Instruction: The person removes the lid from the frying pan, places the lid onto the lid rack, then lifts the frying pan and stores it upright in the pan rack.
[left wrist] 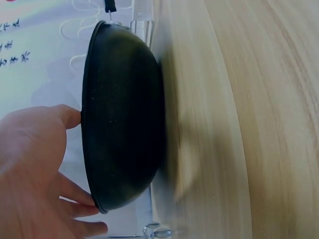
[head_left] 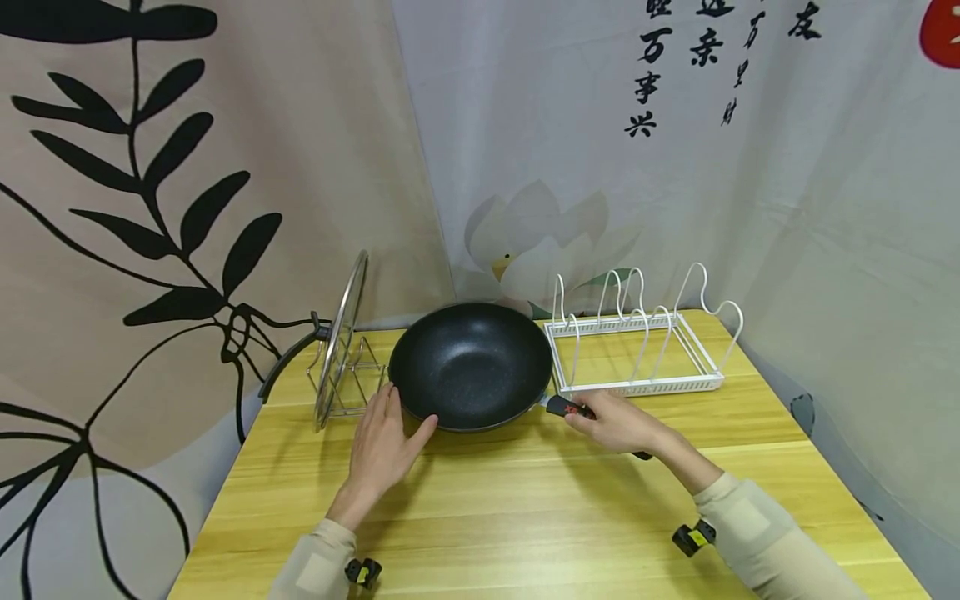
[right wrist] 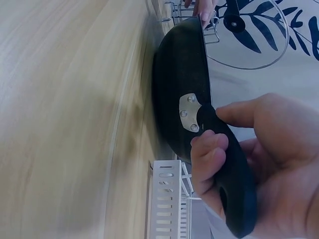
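A black wok [head_left: 471, 367] is at the middle of the table, its hollow facing up. My right hand [head_left: 617, 421] grips its black handle [right wrist: 232, 174], fingers curled around it in the right wrist view. My left hand [head_left: 384, 442] touches the near left part of the rim, thumb and fingertips spread along it with the fingers fairly straight. Its thumb and fingers also show against the rim in the left wrist view [left wrist: 35, 164]. The wok's base lies on or very near the tabletop; I cannot tell which.
Left of the wok, a glass lid [head_left: 343, 337] with a dark handle leans upright in a metal wire rack [head_left: 360, 408]. To the right stands a white rack [head_left: 645, 387] with several upright wire loops. Behind the wooden table [head_left: 480, 517] hangs a printed cloth [head_left: 525, 125].
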The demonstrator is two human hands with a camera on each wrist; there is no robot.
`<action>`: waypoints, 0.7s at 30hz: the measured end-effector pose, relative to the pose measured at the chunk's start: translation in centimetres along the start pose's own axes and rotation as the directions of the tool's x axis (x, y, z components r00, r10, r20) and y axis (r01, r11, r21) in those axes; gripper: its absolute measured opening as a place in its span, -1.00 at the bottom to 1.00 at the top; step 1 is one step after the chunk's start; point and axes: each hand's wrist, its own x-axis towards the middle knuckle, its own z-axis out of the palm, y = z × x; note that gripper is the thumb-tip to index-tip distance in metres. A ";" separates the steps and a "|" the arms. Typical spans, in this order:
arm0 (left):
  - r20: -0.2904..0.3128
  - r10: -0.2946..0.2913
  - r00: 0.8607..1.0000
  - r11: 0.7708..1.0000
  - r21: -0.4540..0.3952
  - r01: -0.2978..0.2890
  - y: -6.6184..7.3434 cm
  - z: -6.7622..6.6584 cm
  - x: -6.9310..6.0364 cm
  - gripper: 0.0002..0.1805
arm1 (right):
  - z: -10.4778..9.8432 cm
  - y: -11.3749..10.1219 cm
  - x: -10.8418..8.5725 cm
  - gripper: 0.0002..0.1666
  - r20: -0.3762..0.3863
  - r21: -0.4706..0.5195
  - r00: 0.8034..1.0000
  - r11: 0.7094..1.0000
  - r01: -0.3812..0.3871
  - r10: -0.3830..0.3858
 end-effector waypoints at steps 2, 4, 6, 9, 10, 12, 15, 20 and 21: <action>0.004 -0.001 1.000 1.000 -0.011 0.001 -0.1 0.0 0.1 0.11 | 0.1 0.0 0.0 -0.68 0.010 0.018 1.000 1.000 -0.001 0.000; 0.013 -0.009 1.000 1.000 -0.026 0.009 -0.2 0.0 0.1 0.10 | 0.1 0.0 -0.1 -0.68 0.028 0.044 1.000 0.999 -0.003 0.002; 0.020 -0.015 1.000 0.999 -0.039 0.016 -0.2 0.0 0.2 0.10 | 0.2 0.0 -0.1 -0.67 0.047 0.071 0.999 0.997 -0.006 0.002; 0.036 -0.029 0.999 0.998 -0.057 0.031 -0.3 0.0 0.3 0.10 | 0.3 0.0 -0.2 -0.66 0.083 0.111 0.996 0.993 -0.030 0.021; 0.040 -0.031 0.999 0.998 -0.061 0.033 -0.4 0.0 0.4 0.09 | 0.3 0.0 -0.3 -0.66 0.094 0.126 0.995 0.991 -0.040 0.028; 0.047 -0.032 0.998 0.997 -0.069 0.035 -0.4 0.0 0.5 0.08 | 0.4 0.0 -0.4 -0.66 0.119 0.159 0.992 0.985 -0.062 0.043; 0.059 -0.038 0.998 0.996 -0.081 0.042 -0.6 0.0 0.8 0.07 | 0.6 0.0 -0.6 -0.66 0.155 0.225 0.987 0.970 -0.087 0.053; 0.066 -0.041 0.997 0.994 -0.098 0.048 -0.7 0.0 1.1 0.05 | 0.9 -0.2 -0.8 -0.66 0.182 0.315 0.983 0.945 -0.084 0.026; 0.068 -0.041 0.997 0.994 -0.102 0.048 -0.7 0.0 1.2 0.04 | 1.0 -0.3 -0.8 -0.66 0.186 0.331 0.982 0.940 -0.085 0.023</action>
